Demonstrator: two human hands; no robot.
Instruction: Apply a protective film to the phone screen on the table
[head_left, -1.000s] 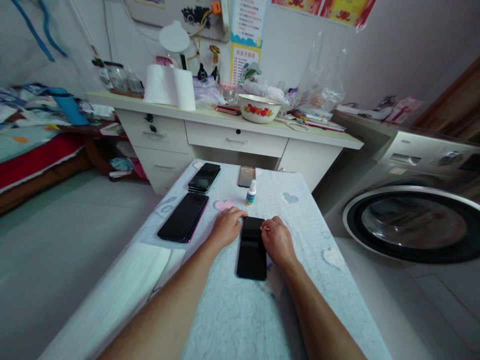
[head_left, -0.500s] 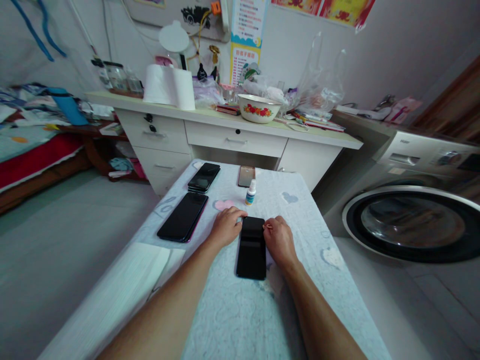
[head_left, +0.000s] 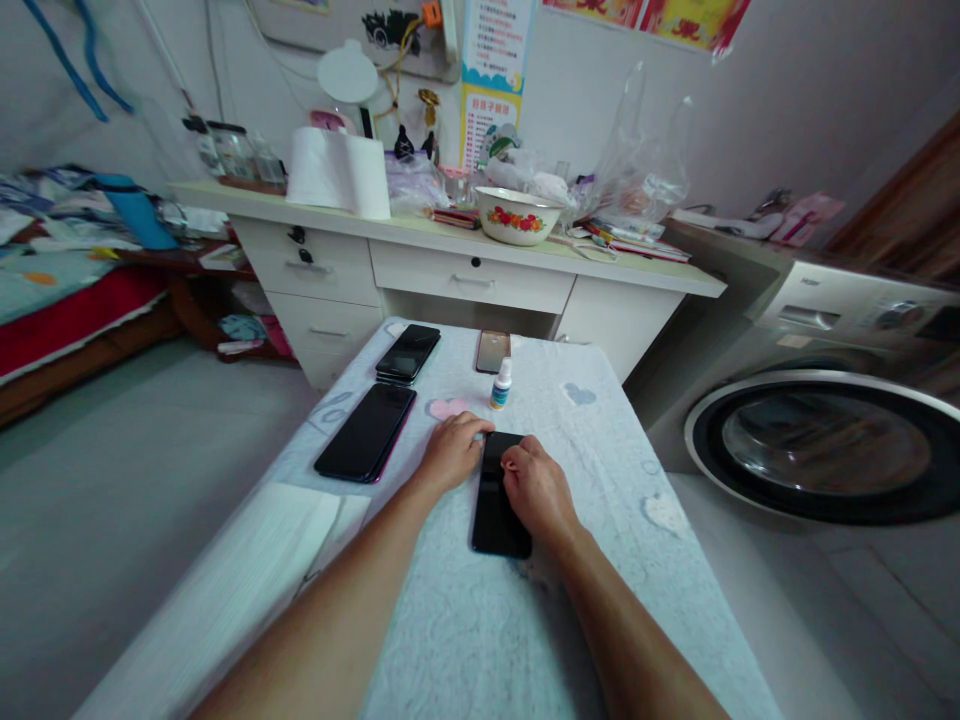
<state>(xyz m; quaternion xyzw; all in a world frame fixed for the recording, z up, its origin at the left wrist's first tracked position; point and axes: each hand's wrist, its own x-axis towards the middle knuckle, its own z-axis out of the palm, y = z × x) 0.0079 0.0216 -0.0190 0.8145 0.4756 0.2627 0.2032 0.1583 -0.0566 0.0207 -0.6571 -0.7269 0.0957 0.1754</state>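
Observation:
A black smartphone lies screen up on the cloth-covered table. My left hand grips its upper left corner with the fingertips. Curled over the upper right part of the screen, my right hand is closed with its fingertips pinched together on the glass. Whatever it pinches is too small to make out. Just beyond the phone stands a small white spray bottle with a blue and yellow label. Behind the bottle lies a brownish-gold phone.
On the left, stacked dark phones lie near a second phone stack. A white desk with a floral bowl and paper rolls stands beyond the table. A washing machine is at the right.
My right hand has moved left from the phone's right edge onto its screen. My left hand has stayed at the upper left corner, and the phone has not moved.

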